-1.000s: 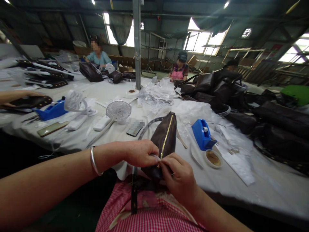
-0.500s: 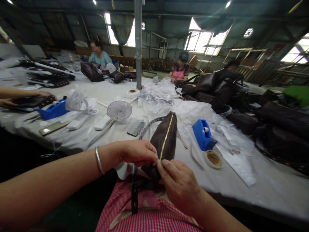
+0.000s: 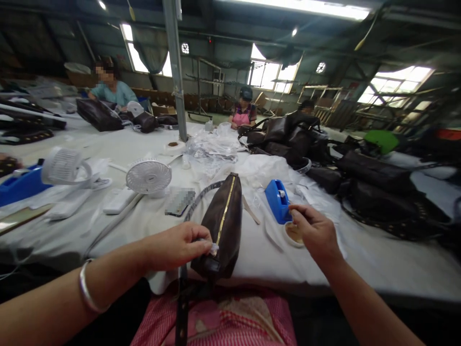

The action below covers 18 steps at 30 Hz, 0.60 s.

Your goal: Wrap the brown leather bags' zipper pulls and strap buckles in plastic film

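A dark brown bag with a gold zipper stands on its edge at the near side of the white table. My left hand pinches a small clear wrapped bit at the zipper's near end. My right hand is off the bag and hovers by the blue tape dispenser, above a small tape roll, fingers curled close together. I cannot make out anything between them. The bag's strap hangs down over my red checked lap.
Two white desk fans and a phone lie left of the bag. Clear plastic wrap is heaped mid-table. Dark bags pile up at right. A metal post rises from the table. Other people sit at the far side.
My right hand has left the bag's zipper end and moved right to the blue tape dispenser. My left hand stays pinched at the zipper. The view has swung right.
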### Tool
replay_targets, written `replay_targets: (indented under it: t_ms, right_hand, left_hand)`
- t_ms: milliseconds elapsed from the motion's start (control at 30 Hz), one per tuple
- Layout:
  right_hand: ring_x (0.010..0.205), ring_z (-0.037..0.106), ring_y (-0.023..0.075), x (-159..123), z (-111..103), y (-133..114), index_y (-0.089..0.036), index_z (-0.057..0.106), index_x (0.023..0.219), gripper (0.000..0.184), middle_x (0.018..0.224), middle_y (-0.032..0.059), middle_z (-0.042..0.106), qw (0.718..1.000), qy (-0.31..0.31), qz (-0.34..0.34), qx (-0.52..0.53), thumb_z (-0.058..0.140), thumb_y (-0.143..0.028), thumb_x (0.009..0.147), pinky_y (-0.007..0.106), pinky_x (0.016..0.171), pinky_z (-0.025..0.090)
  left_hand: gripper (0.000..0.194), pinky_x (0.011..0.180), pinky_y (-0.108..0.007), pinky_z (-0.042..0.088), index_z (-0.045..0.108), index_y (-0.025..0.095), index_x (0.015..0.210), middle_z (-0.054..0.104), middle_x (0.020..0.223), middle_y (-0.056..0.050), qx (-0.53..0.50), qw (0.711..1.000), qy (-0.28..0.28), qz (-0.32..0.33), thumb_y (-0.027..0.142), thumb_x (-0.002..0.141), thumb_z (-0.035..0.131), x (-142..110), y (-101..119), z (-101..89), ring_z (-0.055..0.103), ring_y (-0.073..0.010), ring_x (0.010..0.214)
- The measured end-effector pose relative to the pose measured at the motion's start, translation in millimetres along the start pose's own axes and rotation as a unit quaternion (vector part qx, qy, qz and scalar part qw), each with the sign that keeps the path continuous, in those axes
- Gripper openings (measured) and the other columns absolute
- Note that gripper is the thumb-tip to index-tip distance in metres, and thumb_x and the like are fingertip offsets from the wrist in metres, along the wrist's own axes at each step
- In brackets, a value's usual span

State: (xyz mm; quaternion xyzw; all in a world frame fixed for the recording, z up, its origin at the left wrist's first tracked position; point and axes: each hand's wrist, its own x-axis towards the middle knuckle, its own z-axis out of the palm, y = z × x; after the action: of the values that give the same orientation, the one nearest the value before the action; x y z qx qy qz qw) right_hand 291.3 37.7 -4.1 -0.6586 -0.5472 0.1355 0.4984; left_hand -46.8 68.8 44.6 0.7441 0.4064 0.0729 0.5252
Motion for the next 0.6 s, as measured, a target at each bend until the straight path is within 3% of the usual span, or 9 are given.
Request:
replay_targets:
  t_ms: [100,200,367,500,600]
  right_hand:
    - [0.071,0.065,0.0174,-25,19,-20,-0.02,0.076,0.094,0.017,0.084,0.0046,0.072,0.991,-0.084,-0.091,0.055,0.063,-0.031,0.09,0.029,0.065,0.053]
    - [0.076,0.065,0.0179,-46,39,-45,-0.02,0.075,0.093,0.014,0.087,0.0055,0.071,0.972,-0.119,-0.158,0.123,0.062,-0.025,0.092,0.029,0.067,0.054]
    - [0.083,0.066,0.0182,-40,44,-70,-0.02,0.075,0.096,0.014,0.088,0.0054,0.07,0.957,-0.142,-0.223,0.118,0.062,-0.02,0.092,0.031,0.075,0.055]
    - [0.084,0.066,0.0176,-28,33,-59,-0.019,0.075,0.096,0.016,0.089,0.0054,0.07,0.965,-0.129,-0.213,0.084,0.06,-0.017,0.091,0.03,0.077,0.053]
    - [0.09,0.066,0.0192,-6,20,-25,-0.021,0.076,0.093,0.013,0.094,0.0051,0.072,0.989,-0.089,-0.102,0.059,0.064,-0.022,0.088,0.032,0.084,0.052]
  left_hand:
    - [0.031,0.042,-0.022,0.022,0.056,0.019,0.072,0.038,0.048,0.01,-0.13,0.989,0.064,-0.033,0.047,0.084,0.057,5,7,17.6,0.029,-0.0079,0.043]
    - [0.031,0.039,-0.021,0.021,0.052,0.02,0.072,0.036,0.044,0.011,-0.217,0.969,0.108,-0.039,0.049,0.081,0.059,17,17,35.6,0.027,-0.0072,0.04]
    - [0.032,0.038,-0.02,0.019,0.049,0.021,0.071,0.035,0.045,0.012,-0.264,0.955,0.132,-0.013,0.049,0.078,0.064,44,32,53.9,0.027,-0.0062,0.039]
    - [0.034,0.038,-0.02,0.016,0.047,0.022,0.074,0.031,0.045,0.013,-0.277,0.952,0.129,-0.003,0.053,0.081,0.057,58,38,69.0,0.023,-0.0063,0.039]
    - [0.038,0.038,-0.021,0.015,0.048,0.021,0.072,0.031,0.045,0.012,-0.264,0.955,0.135,-0.005,0.057,0.082,0.056,60,33,86.6,0.023,-0.0065,0.039]
